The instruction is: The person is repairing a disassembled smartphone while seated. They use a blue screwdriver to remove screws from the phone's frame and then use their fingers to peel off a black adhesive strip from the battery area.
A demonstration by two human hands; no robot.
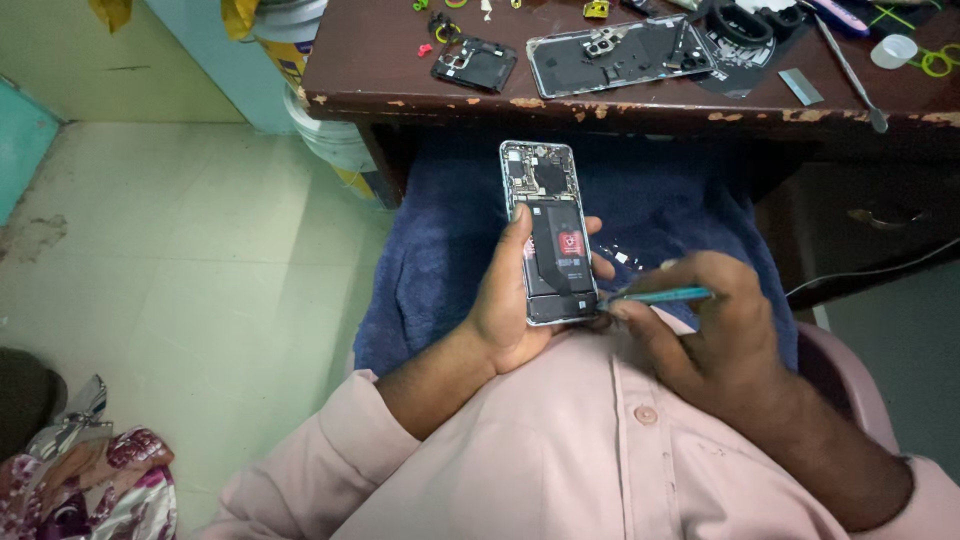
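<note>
Opened smartphone (553, 235), centre frame: back removed, battery exposed. Left hand (515, 305) fingers clasp its edges; right hand (715, 320) fingers pinch teal pry tool (660, 295) at lower edge. Likely light, rigid, fragile; hold by frame.

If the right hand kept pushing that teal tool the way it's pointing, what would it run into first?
The right hand aims the teal tool leftward at the lower edge of the opened phone, held by the left hand. The tip looks to be at the phone already, so it would likely meet that first.

desk edge (620, 112) close above opened phone (550, 225), blue towel (440, 240) open leftward
</note>
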